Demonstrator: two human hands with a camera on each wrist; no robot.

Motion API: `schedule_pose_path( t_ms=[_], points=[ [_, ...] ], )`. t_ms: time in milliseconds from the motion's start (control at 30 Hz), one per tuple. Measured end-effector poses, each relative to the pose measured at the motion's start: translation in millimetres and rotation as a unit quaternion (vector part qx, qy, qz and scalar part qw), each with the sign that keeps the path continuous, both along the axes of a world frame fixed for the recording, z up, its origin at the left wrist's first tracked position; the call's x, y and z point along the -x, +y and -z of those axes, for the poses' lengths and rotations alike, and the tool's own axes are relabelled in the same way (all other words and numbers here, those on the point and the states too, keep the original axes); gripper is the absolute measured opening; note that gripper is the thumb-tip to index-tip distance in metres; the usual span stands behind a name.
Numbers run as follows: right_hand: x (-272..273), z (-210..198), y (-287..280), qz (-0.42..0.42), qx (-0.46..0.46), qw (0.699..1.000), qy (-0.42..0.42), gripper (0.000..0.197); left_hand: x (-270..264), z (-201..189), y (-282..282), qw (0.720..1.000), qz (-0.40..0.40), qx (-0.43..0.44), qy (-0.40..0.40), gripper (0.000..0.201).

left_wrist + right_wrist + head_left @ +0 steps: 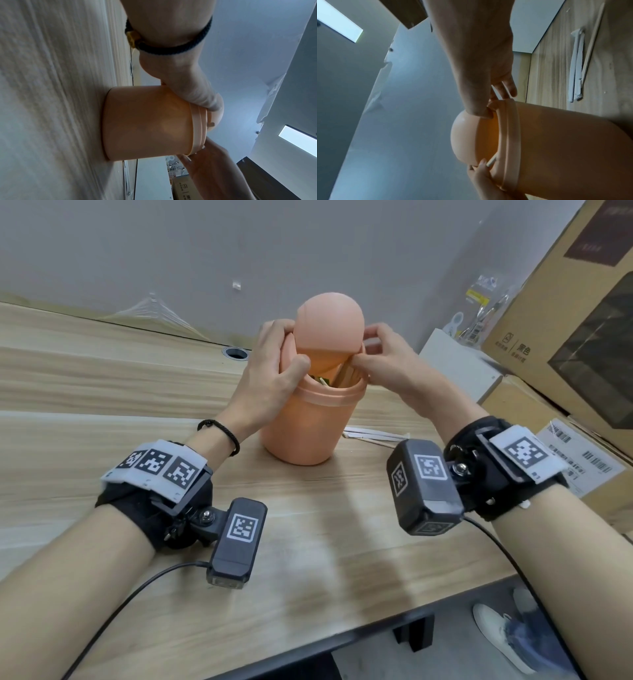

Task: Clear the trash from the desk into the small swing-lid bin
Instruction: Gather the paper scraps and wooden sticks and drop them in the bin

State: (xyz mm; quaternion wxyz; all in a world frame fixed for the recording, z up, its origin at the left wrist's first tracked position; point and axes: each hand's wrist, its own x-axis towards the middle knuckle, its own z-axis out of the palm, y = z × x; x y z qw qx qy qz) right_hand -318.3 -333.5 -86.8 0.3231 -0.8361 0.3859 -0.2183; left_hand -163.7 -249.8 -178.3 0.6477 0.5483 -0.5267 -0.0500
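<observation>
The peach swing-lid bin (301, 433) stands upright on the desk, its domed lid (329, 320) tipped up so the mouth gapes toward me. Wooden sticks (346, 373) lean inside the opening; one stick end (491, 161) pokes out under the dome. My left hand (291, 347) grips the lid's left side, thumb in front. My right hand (364, 347) pinches the lid's right edge at the rim (508, 135). White paper wrappers (376, 434) and a thin wooden stick (371, 441) lie on the desk just right of the bin.
Cardboard boxes (561, 313) and a white box (459, 364) crowd the right side of the wooden desk (102, 392). A cable hole (235, 353) sits behind the bin to the left. The desk's front edge runs close below my forearms.
</observation>
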Motion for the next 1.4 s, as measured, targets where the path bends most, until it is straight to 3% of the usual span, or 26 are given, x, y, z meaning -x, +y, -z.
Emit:
schedule_pose_path(
  t_ms=[133,200,267,333,433,533,700,1000,1200,1300,1400],
  points=[
    [9,-7,5,-0.019,0.117,0.99,-0.082,0.036,0,0,1,1.0,-0.001,-0.003,-0.004,0.039],
    [12,-11,15,-0.094,0.14,0.981,-0.097,0.028,0,0,1,1.0,0.0,-0.001,-0.005,0.039],
    [11,-14,25,-0.19,0.153,0.969,-0.031,0.022,0,0,1,1.0,0.0,0.006,-0.011,0.043],
    [6,-14,32,-0.232,0.172,0.956,0.061,0.018,0,0,1,1.0,0.0,0.01,-0.016,0.046],
    [4,-12,32,-0.207,0.229,0.946,0.097,0.006,1,0,1,1.0,0.001,0.009,-0.01,0.041],
    [6,-11,32,-0.202,0.248,0.942,0.101,0.008,0,0,1,1.0,-0.004,0.009,-0.006,0.036],
    [11,-10,21,-0.119,0.262,0.957,0.023,0.009,0,0,1,1.0,0.001,0.003,-0.003,0.036],
    [14,7,2,-0.001,0.193,0.98,-0.056,0.013,0,0,2,1.0,0.003,0.003,-0.001,0.038],
    [2,0,3,0.052,0.166,0.985,0.019,0.009,0,-1,1,1.0,-0.001,0.0,-0.004,0.039],
    [-8,-8,8,0.07,0.18,0.972,0.131,0.018,1,-1,2,1.0,-0.003,0.001,-0.013,0.04],
    [-15,-11,12,0.077,0.184,0.965,0.168,0.027,0,-1,1,1.0,0.0,0.0,-0.013,0.04]
  ],
)
